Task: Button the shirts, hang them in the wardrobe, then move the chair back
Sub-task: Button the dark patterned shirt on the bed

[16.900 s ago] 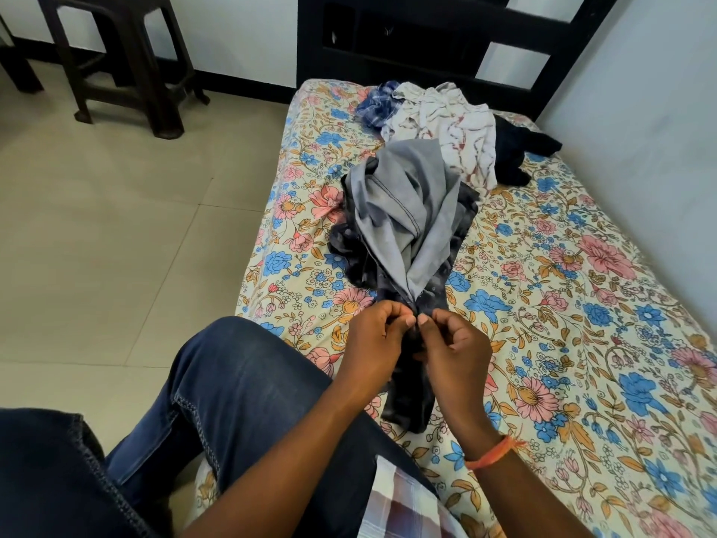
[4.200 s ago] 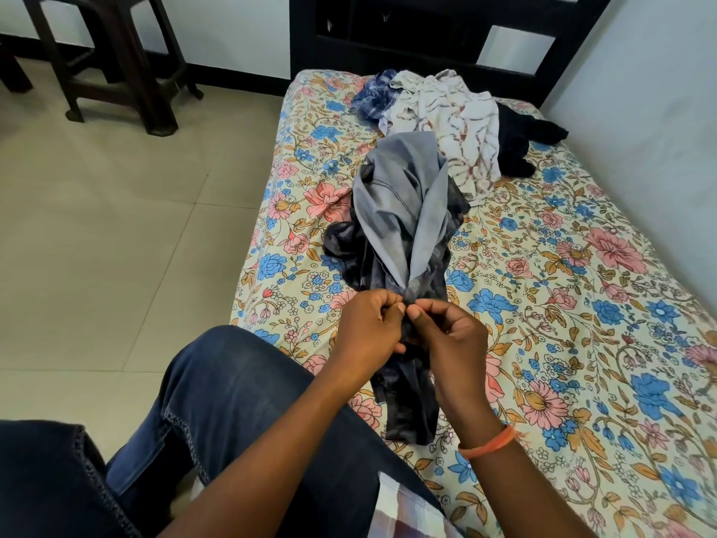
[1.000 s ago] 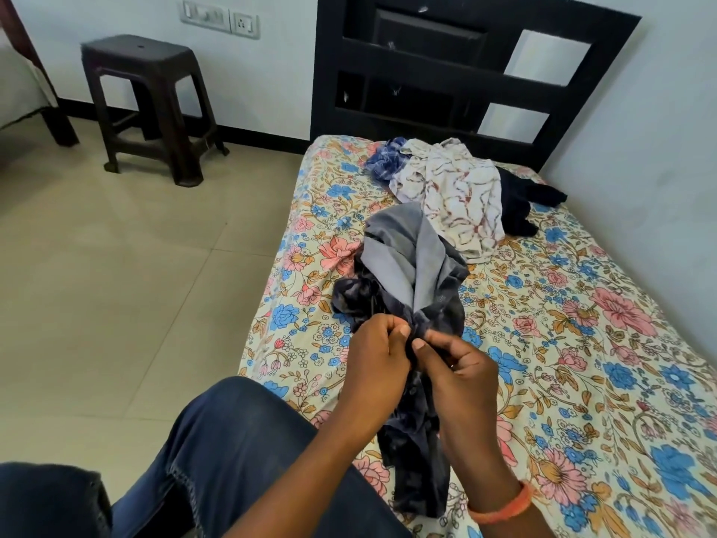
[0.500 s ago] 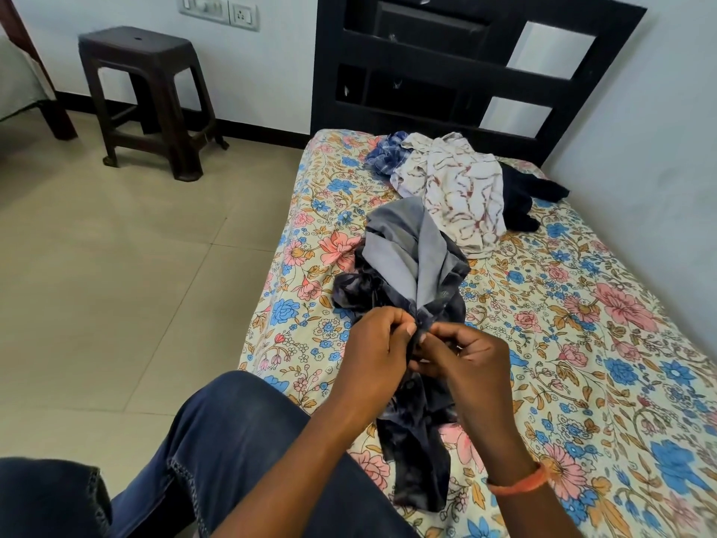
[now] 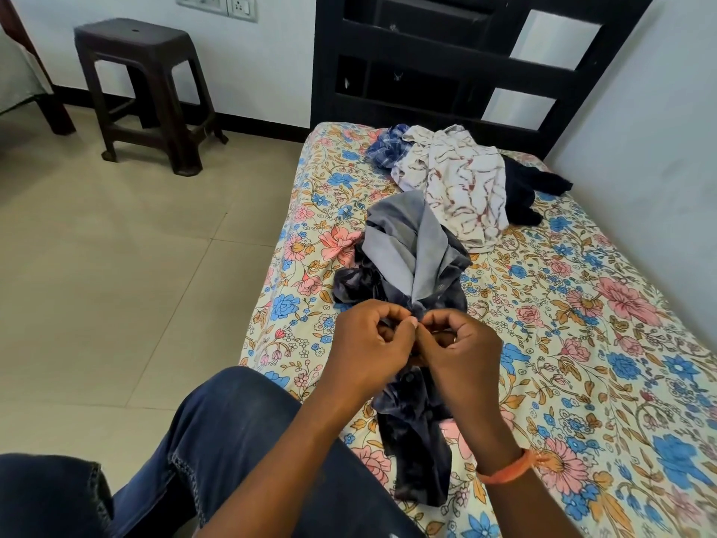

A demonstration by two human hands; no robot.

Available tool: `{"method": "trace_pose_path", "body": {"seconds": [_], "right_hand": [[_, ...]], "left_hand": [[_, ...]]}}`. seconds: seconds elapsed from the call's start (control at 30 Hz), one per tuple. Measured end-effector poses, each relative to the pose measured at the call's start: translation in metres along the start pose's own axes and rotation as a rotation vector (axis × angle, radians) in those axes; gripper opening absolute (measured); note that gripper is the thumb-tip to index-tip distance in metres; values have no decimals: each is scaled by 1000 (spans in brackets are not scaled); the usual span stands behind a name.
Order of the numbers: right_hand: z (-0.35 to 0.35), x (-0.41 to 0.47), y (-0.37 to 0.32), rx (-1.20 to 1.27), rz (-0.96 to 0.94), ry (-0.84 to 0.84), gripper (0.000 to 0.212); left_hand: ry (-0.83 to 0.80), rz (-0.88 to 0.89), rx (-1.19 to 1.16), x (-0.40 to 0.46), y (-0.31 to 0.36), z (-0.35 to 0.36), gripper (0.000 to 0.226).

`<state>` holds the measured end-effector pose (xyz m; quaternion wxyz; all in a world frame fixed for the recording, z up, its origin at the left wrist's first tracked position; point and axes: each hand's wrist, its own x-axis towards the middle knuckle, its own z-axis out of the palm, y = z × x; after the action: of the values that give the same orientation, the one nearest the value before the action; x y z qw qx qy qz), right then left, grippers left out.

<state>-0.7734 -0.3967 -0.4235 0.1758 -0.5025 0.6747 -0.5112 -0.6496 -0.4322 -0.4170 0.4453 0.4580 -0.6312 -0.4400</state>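
head view: looks down at a person seated at the edge of a bed [image 5: 582,363], a denim-clad knee nearest the camera.
left hand [image 5: 364,349]: fingers curled narrow, thumb and forefinger pinched on the front edge of the dark shirt [image 5: 411,421], meeting the other hand over it.
right hand [image 5: 463,353]: likewise pinched tight on the facing edge of the same shirt; an orange wristband [image 5: 504,469] sits on this wrist.
dark shirt: lies lengthwise on the floral sheet, hem toward the knee, its paler grey inside turned out beyond the hands; below the hands two or three small buttons show on the closed strip.
step in hand: by my reading, one button partway up the front is being fastened; the button itself is hidden between the fingertips.
doing it well: keep the two edges level, tilt the button through its hole edge-first, then check that it sits in its own hole and not the neighbour's; smooth the bunched upper part before going higher.
waiting pile: a white patterned shirt [image 5: 458,192], a blue checked one [image 5: 384,147] and a dark garment [image 5: 527,188] lie near the headboard [image 5: 446,64], well apart from the hands.
floor side: a dark plastic stool [image 5: 143,91] stands by the far wall; no wardrobe is in view.
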Motion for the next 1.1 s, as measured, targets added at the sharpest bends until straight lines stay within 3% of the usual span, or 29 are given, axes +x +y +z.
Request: {"method": "trace_pose_path", "body": {"seconds": [0.3, 0.47, 0.67, 0.77, 0.97, 1.1], "right_hand": [[2, -3, 8, -160, -226, -11, 8], [3, -8, 4, 61, 27, -22, 7], [2, -10, 1, 397, 260, -49, 6], [1, -9, 1, 518, 330, -72, 7], [-4, -5, 0, 528, 346, -149, 5], [-6, -4, -1, 458, 322, -140, 20]], "left_hand": [[-65, -60, 12, 11, -11, -7, 9], [-103, -229, -264, 12, -18, -8, 15], [-125, -533, -594, 11, -24, 0, 6], [-164, -634, -713, 10, -26, 2, 15], [-211, -726, -812, 9, -32, 3, 27], [-168, -714, -755, 8, -30, 5, 19]]}}
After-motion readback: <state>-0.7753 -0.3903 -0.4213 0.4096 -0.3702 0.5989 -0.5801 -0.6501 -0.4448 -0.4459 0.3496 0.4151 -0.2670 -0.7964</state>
